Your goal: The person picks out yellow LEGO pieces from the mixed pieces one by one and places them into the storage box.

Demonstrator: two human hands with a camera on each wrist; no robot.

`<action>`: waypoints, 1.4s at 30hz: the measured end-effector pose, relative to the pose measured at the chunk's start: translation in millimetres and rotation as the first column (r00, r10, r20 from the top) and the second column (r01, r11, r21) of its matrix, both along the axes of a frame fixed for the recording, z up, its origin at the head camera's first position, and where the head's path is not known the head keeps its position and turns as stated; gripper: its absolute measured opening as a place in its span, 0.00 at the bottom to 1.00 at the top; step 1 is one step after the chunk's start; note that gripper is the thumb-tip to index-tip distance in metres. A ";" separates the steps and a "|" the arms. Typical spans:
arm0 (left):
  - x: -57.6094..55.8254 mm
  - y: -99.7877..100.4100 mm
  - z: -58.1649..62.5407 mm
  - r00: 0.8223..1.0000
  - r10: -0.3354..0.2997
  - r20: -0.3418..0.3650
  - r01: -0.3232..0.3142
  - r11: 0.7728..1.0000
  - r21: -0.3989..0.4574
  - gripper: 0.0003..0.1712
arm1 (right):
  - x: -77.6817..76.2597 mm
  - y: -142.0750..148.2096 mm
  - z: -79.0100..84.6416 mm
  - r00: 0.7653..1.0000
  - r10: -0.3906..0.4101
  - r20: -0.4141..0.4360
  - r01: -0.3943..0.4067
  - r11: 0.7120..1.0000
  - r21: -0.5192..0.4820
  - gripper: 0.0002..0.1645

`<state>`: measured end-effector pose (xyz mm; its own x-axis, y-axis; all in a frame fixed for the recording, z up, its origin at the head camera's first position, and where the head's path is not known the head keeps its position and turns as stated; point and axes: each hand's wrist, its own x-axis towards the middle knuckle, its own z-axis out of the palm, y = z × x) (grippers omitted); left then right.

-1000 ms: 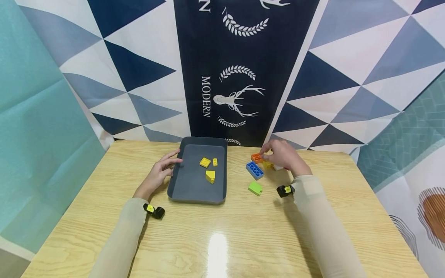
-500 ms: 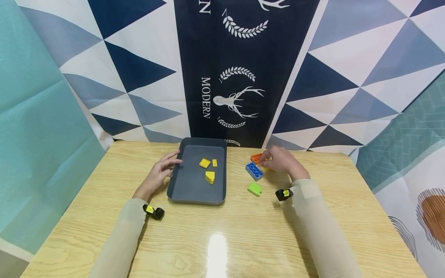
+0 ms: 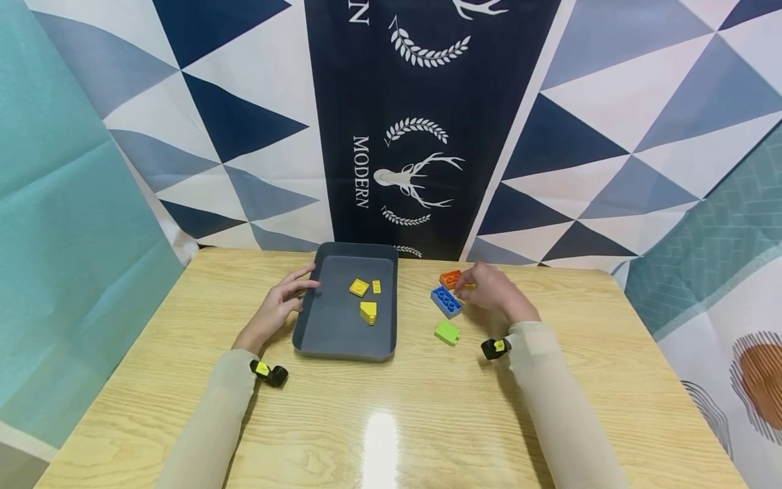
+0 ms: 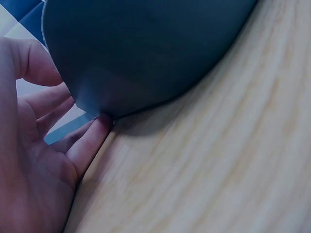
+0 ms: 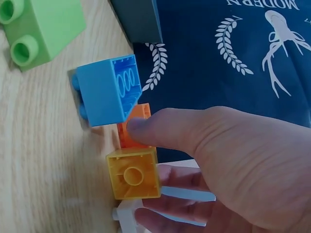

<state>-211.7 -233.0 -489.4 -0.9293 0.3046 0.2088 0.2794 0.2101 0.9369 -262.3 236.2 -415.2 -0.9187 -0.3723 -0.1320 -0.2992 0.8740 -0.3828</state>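
My left hand [image 3: 281, 303] rests at the left side of a dark grey tray [image 3: 303, 339], fingers fairly straight and touching its rim. Inside lie a yellow square brick [image 3: 359, 288], a small yellow brick [image 3: 376, 286] and a yellow sloped brick [image 3: 368, 312]. My right hand [image 3: 491, 292] is over the loose bricks on the right. In the right wrist view its thumb extends in front of an orange brick [image 5: 127, 138]; other fingers are behind a yellow brick [image 5: 132, 175] and near a white brick [image 5: 127, 216]. No firm grip shows. A blue brick [image 3: 447, 301] lies beside them.
A lime green brick [image 3: 448, 333] lies on the wooden table [image 3: 318, 421], nearer me than the blue one. Patterned cloth [image 3: 391, 136] hangs behind the table's back edge. Black cameras are strapped to both wrists.
My right hand has moved slightly toward me and left, covering the white brick in the head view and lowering at the yellow one. My left hand and the tray have stayed put.
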 end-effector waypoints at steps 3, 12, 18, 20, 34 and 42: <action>0.3 -0.6 0.1 1.000 0.002 0.003 -0.002 1.000 0.000 0.28 | 0.0 -0.9 -0.9 1.000 -0.004 -0.004 0.004 1.000 0.014 0.07; -0.5 -0.9 -0.1 1.000 -0.002 0.000 0.002 1.000 0.004 0.29 | 0.8 -3.0 -6.9 0.998 -0.062 -0.017 0.063 0.998 0.009 0.06; -0.4 -0.1 -0.3 1.000 -0.004 0.002 0.004 1.000 0.007 0.29 | 4.1 -3.5 -10.6 0.995 -0.086 -0.040 0.086 0.996 -0.006 0.06; -0.3 -0.1 -0.4 1.000 -0.004 0.001 0.004 1.000 0.007 0.29 | 4.5 -3.7 -11.6 0.995 -0.094 -0.043 0.094 0.996 -0.008 0.07; -0.9 -0.1 -1.3 1.000 -0.002 -0.003 0.002 1.000 0.006 0.29 | 8.6 -3.6 -17.8 0.988 -0.133 -0.082 0.130 0.991 -0.042 0.09; -1.0 0.1 -1.0 1.000 -0.003 -0.006 0.003 1.000 0.009 0.29 | 10.0 -4.8 -16.7 0.986 -0.144 -0.082 0.140 0.989 -0.056 0.09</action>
